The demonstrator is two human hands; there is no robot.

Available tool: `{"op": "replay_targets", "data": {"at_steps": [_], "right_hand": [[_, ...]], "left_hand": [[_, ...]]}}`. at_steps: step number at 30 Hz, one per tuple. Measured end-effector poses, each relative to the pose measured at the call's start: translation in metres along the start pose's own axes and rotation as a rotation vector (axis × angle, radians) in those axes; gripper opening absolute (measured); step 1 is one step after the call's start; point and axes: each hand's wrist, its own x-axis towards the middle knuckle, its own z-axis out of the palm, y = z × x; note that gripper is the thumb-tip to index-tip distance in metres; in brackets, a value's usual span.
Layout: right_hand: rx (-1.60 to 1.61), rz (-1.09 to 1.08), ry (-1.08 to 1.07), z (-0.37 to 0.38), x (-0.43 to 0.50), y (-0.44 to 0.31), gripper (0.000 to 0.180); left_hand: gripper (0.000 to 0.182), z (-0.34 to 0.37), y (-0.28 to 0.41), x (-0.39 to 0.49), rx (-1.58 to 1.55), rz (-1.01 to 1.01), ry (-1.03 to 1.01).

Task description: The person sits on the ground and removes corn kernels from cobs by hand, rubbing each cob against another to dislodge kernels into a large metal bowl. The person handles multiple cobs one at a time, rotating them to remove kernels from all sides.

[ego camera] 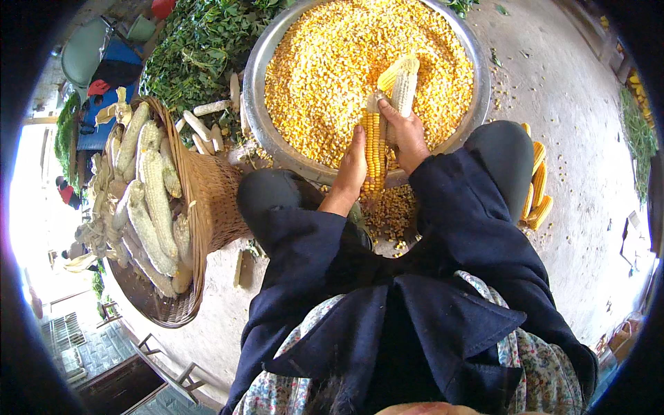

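A wide metal basin (480, 104) full of loose yellow corn kernels (332, 67) stands before my knees. Over its near rim my left hand (353, 168) holds an upright ear of corn (374, 150), partly bare of kernels along one side. My right hand (407, 132) grips a stripped corncob (404, 91), its thumb lying near the top of the ear. Behind the cob's upper end, a yellowish cob (391, 75) shows; whether it is held or rests on the kernels, I cannot tell.
A woven basket (220, 192) of stripped cobs and husks stands at the left. Beyond it are a heap of green leaves (202, 57) and scattered bare cobs (197, 125). Whole ears of corn (540, 210) lie beside my right knee. Kernels (389, 212) lie below the basin's near rim.
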Motion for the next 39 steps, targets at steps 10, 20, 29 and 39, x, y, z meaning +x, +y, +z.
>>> {"op": "replay_targets", "data": {"at_steps": [10, 20, 29, 39], "right_hand": [[-0.185, -0.06, -0.06, 0.011, -0.006, -0.013, 0.038], [-0.257, -0.102, -0.039, -0.004, 0.006, -0.009, 0.02], [-0.181, -0.065, -0.111, 0.009, -0.012, -0.02, 0.033], [-0.106, 0.094, -0.058, -0.001, -0.003, -0.029, 0.028]], "left_hand": [[0.045, 0.004, 0.0, -0.002, 0.832, 0.262, 0.155], [0.058, -0.003, -0.004, 0.001, 0.507, 0.257, 0.074], [0.049, 0.007, 0.0, -0.017, 0.869, 0.168, 0.103], [0.046, -0.004, 0.0, -0.01, 0.877, 0.32, 0.107]]}}
